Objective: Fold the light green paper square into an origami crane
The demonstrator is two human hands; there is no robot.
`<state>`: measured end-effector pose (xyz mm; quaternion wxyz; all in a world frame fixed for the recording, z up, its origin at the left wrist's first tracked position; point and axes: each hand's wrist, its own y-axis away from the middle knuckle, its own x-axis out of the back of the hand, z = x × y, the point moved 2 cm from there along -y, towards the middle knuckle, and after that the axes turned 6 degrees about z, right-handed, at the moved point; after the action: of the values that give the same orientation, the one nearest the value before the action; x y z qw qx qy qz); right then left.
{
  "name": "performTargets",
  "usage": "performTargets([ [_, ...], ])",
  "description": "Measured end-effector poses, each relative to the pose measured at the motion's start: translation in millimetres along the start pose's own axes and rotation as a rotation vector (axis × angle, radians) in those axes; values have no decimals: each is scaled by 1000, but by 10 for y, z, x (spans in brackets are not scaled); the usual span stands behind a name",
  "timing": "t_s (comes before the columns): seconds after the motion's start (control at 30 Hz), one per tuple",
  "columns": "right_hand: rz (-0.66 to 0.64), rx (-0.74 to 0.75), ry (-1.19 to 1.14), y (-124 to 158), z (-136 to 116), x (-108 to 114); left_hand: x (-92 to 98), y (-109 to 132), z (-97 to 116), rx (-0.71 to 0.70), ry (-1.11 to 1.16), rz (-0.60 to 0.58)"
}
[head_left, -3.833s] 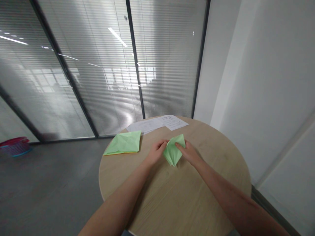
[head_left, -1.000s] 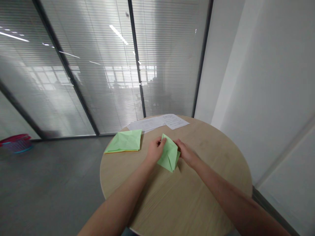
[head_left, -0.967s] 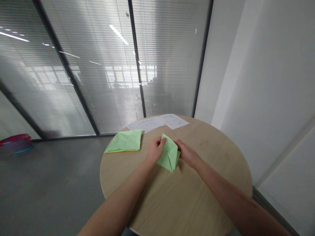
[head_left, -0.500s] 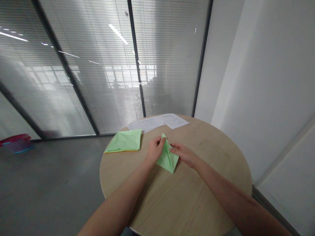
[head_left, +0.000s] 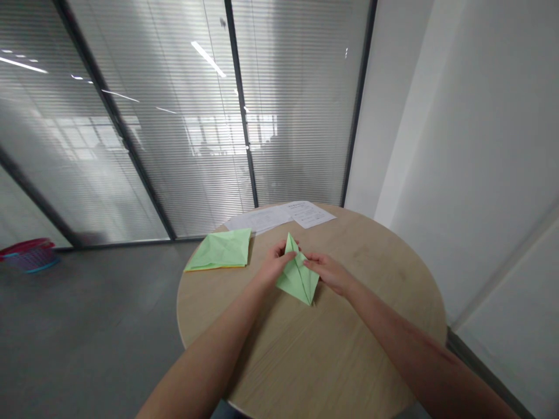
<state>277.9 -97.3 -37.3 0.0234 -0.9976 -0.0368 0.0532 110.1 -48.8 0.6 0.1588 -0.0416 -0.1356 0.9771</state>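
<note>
A piece of folded green paper (head_left: 300, 280), kite-shaped with a crease down its middle, is held between my two hands over the round table. My left hand (head_left: 276, 261) grips its left side, the thumb lying across the front near the upper point. On the right edge, my right hand (head_left: 328, 270) pinches the paper between thumb and fingers. Some of the fingers are hidden behind the paper.
A stack of green paper (head_left: 222, 249) with a yellow-orange layer beneath lies at the left of the wooden table (head_left: 349, 349). White printed sheets (head_left: 312, 214) rest along the far edge. A red and blue basket (head_left: 30, 256) stands on the floor at far left.
The flaps of the folded paper now lie flatter, and its centre gap has narrowed to a thin line. My left thumb has shifted slightly down and right across it.
</note>
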Motion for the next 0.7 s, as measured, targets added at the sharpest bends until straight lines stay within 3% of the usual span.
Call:
performTargets([
  [0.2,-26,-36,-8,32,-18,1,-10,44,-4,88,25,-58],
  [0.43,-110,-47,6,59,-30,-10,-3,46,24,97,-80,8],
  [0.7,-83,-35,25,110,-124,-24,-3,54,36,107,-65,58],
])
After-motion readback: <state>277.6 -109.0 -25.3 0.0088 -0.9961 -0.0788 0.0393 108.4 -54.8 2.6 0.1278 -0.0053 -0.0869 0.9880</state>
